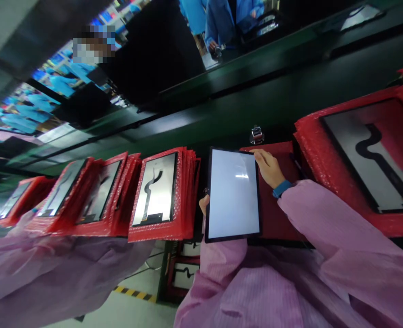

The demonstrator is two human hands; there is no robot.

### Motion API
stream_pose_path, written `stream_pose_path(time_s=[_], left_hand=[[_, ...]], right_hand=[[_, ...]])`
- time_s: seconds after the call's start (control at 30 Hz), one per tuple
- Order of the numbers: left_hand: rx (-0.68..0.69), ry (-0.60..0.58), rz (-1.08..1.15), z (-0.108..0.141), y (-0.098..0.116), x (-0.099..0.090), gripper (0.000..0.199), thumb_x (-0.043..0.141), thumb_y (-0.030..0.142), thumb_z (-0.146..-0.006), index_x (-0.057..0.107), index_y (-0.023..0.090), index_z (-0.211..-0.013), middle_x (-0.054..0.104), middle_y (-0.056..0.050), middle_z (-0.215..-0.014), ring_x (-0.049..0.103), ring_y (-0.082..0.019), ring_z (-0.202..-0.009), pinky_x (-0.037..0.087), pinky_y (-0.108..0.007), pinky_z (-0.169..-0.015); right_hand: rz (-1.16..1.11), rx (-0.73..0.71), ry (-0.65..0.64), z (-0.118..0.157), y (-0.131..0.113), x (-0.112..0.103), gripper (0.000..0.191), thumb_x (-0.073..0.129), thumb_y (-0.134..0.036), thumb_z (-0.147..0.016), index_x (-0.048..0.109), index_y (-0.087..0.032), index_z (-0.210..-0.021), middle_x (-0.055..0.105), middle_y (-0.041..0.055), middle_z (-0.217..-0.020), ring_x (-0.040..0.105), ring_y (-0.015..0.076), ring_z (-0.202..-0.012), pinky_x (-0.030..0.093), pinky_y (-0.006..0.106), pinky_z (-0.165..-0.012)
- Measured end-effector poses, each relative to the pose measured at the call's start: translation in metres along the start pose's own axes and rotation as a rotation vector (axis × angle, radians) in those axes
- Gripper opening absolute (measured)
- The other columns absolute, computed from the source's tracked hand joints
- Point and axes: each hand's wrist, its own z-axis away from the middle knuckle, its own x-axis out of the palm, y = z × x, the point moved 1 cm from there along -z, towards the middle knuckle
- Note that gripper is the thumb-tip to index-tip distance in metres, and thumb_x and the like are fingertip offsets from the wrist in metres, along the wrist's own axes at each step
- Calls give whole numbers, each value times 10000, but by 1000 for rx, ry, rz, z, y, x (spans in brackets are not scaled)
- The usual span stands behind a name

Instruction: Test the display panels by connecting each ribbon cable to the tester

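Note:
Between my hands is a tablet screen panel [234, 196] with a black border and a lit, whitish face turned toward me. My left hand [204, 205] grips its left edge, mostly hidden behind the panel. At the top right corner, my right hand [269, 166] holds the panel with bent fingers; a blue band [281, 188] circles that wrist. Under and to the right of the panel lies a dark red mat [276, 218]. A small metal tally counter [256, 135] sits just beyond the mat.
Left of me stands a stack of red bubble-wrap sleeves [188, 196] topped by a screen panel [155, 191]; more stacks follow. Another stack with a panel [369, 155] is at right. A co-worker's pink sleeve [13, 241] is at left. Below is a crate [169, 273] with panels.

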Motion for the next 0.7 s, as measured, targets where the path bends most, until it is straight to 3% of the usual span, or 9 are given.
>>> stream_pose_path(time_s=[0.1, 0.23, 0.37, 0.53, 0.7], left_hand=[[-33, -61, 216, 2, 0, 2, 413, 607, 555, -779, 709, 231, -1014, 759, 17, -911, 704, -170, -847, 568, -288, -850], [-29, -98, 323, 2, -2, -1, 365, 619, 542, -791, 705, 253, -996, 755, 49, -900, 700, -158, -805, 569, -289, -798], [-78, -85, 312, 2, -4, -7, 441, 588, 589, -813, 692, 267, -1096, 756, 34, -991, 690, -178, -910, 556, -320, -871], [-16, -130, 309, 1, -6, -7, 448, 557, 580, -847, 691, 265, -1134, 755, 15, -1015, 690, -180, -931, 552, -334, -904], [35, -71, 189, 0, -7, -12, 430, 539, 595, -853, 718, 248, -1032, 748, 6, -911, 684, -180, -851, 548, -332, -935]], right_hand=[[-93, 11, 5, 0, 2, 1, 483, 397, -619, -958, 650, -209, -930, 673, 41, -883, 606, 200, -872, 472, 349, -840], [-162, 16, 38, -3, 3, 0, 462, 454, -616, -937, 635, -202, -843, 620, 17, -796, 560, 173, -794, 453, 311, -754], [-199, 20, 56, -5, 3, -1, 443, 474, -591, -928, 620, -197, -788, 595, 11, -767, 541, 165, -770, 435, 304, -720], [-214, 18, 70, -3, -1, -1, 441, 495, -603, -918, 596, -203, -764, 538, -5, -733, 499, 149, -733, 408, 297, -696], [-212, -26, 116, 2, -8, -2, 390, 502, -557, -933, 605, -205, -798, 506, -15, -716, 458, 140, -692, 381, 293, -657]])
